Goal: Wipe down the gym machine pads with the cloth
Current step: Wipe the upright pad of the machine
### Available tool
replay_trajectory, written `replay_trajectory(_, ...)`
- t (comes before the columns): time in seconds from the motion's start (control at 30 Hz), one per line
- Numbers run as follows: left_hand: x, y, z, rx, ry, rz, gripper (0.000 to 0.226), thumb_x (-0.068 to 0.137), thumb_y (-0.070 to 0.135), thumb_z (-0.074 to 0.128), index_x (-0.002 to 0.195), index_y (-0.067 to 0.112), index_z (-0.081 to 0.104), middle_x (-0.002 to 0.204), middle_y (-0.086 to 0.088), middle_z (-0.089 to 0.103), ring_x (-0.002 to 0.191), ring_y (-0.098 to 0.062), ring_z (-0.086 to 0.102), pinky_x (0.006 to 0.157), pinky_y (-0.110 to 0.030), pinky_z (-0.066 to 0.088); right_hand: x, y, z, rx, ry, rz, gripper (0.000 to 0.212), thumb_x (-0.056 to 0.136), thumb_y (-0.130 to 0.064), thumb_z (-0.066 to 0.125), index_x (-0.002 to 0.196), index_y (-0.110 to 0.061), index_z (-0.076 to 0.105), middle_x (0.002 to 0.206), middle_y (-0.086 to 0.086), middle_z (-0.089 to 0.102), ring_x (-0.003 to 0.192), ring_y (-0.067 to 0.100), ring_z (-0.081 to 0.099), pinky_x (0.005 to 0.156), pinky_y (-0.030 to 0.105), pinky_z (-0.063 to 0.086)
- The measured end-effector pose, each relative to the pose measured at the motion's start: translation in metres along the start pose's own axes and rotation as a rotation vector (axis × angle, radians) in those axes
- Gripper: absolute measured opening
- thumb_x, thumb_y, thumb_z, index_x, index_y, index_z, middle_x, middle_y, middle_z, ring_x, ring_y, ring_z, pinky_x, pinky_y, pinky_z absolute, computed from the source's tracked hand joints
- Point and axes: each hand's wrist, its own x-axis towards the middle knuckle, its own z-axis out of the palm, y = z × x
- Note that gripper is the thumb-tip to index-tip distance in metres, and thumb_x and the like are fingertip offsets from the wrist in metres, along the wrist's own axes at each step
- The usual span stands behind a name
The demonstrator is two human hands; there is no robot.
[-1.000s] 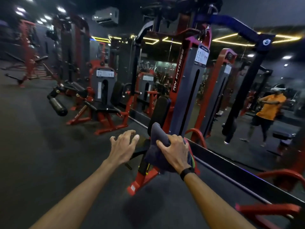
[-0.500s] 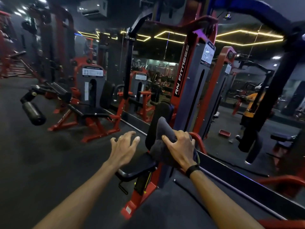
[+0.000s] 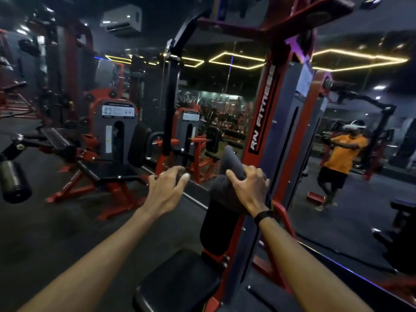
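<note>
The right hand (image 3: 248, 188) is gripping the grey cloth (image 3: 227, 176), pressing it against the top of the black back pad (image 3: 216, 226) of the red machine (image 3: 261, 122). The left hand (image 3: 165, 190) is hovering beside it, empty, fingers spread and curled. The seat pad (image 3: 177, 280) is lying below, between both forearms.

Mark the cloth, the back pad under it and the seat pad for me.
cloth (image 3: 227, 190), head view, on the bunched grey fabric left of the right hand's thumb.
back pad (image 3: 217, 228), head view, on its black face below the cloth.
seat pad (image 3: 180, 280), head view, on the middle of its top.
</note>
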Motion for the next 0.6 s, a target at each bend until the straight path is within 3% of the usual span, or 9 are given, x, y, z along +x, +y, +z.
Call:
replay_trajectory(0.3,0.123,-0.086,0.078,-0.118,-0.185,0.123,0.063,0.09,0.057,0.034,0.139,0.021,0.052,0.138,0.003,0.057,0.121,-0.019,0.056,0.108,-0.047,0.028,0.067,0.026,0.118,-0.137,0.019,0.085,0.045,0.087,-0.058,0.065,0.12,-0.027,0.069,0.11,-0.004,0.067,0.111,0.023,0.053,0.098,0.048,0.033)
replay_trajectory(0.47,0.192,-0.133,0.124,-0.191,-0.27,0.2,0.044,0.101,0.046,0.048,0.138,0.023,0.053,0.136,0.004,0.058,0.124,-0.02,0.055,0.106,-0.045,0.034,0.1,0.044,0.164,-0.134,0.18,0.32,0.039,0.087,-0.055,0.066,0.11,-0.024,0.071,0.105,-0.001,0.067,0.109,0.027,0.054,0.098,0.05,0.033)
replay_trajectory(0.6,0.238,-0.155,0.154,-0.229,-0.395,0.236,0.043,0.102,0.043,0.048,0.139,0.021,0.052,0.138,0.003,0.057,0.122,-0.022,0.056,0.107,-0.047,0.036,0.11,0.054,0.184,-0.194,0.206,0.435,0.042,0.088,-0.055,0.064,0.11,-0.02,0.07,0.107,0.001,0.066,0.112,0.029,0.053,0.101,0.052,0.031)
